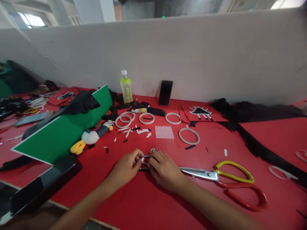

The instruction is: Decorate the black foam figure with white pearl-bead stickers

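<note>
bare forearms reach in from the near edge, the left one (88, 201) from 7 o'clock and the right one (211, 201) from 5, meeting over the red desk (130, 204). between them lies a small beaded piece (144, 169), black with rows of pale beads, low on the desk and partly covered. the left hand (128, 166) has thumb and forefinger brought together, pinching what looks like the end of one row. the right hand (165, 169) is bent over the other side, fingers close together; what its tips grip is hidden, so i cannot tell.

i'd judge the piece very light and rather floppy, with narrow arms that could twist or lift their beads if tugged. best taken by the black backing at its edges, pressing flat rather than pulling; the beads may feel slick.

from the piece, big scissors (208, 175) lie at 3 o'clock, blades just beside the right hand, handles spread. a sheet of white beads (164, 132) sits at 1, a pale ring (179, 135) beyond it at 2, a bottle (126, 88) at 11 and a stuffed bird (91, 137) at 10
</note>
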### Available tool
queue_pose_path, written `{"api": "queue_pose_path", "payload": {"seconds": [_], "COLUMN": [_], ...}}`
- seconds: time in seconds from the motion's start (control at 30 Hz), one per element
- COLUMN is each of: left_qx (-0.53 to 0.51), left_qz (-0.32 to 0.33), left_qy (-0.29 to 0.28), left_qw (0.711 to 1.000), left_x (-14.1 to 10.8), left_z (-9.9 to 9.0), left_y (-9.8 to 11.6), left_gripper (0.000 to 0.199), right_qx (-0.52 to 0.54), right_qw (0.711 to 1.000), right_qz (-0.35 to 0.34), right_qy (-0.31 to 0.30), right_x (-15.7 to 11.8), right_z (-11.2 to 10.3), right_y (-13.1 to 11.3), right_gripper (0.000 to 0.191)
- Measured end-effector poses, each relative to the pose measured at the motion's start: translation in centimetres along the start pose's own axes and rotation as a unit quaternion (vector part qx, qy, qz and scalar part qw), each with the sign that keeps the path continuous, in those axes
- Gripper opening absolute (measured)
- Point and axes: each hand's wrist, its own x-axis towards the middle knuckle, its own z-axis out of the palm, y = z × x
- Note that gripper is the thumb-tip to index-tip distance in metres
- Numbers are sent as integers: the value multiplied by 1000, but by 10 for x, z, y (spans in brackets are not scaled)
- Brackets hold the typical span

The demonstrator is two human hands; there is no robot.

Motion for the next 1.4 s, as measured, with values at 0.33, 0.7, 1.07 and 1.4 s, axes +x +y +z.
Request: {"api": "queue_pose_path", "payload": {"seconds": [0.33,0.7,1.07,1.4], "left_qx": [132,300,276,207], "left_qz": [-9,-33,143,155], "left_qy": [-11,143,96,49], "left_qw": [991,943,946,965], "left_x": [2,-22,-51,0], "left_z": [2,-33,-2,-19], "left_y": [15,-2,-16,18], "left_gripper": [14,33,62,53], "right_qx": [-16,-11,-11,118], "right_qw": [1000,1000,1000,969], "right_qz": [3,8,11,170], "right_qy": [-8,-15,-7,135], "right_x": [0,0,0,3], "right_z": [1,-2,-2,-31], "right_y": [1,0,-3,23], "right_gripper": [9,13,14,17]}}
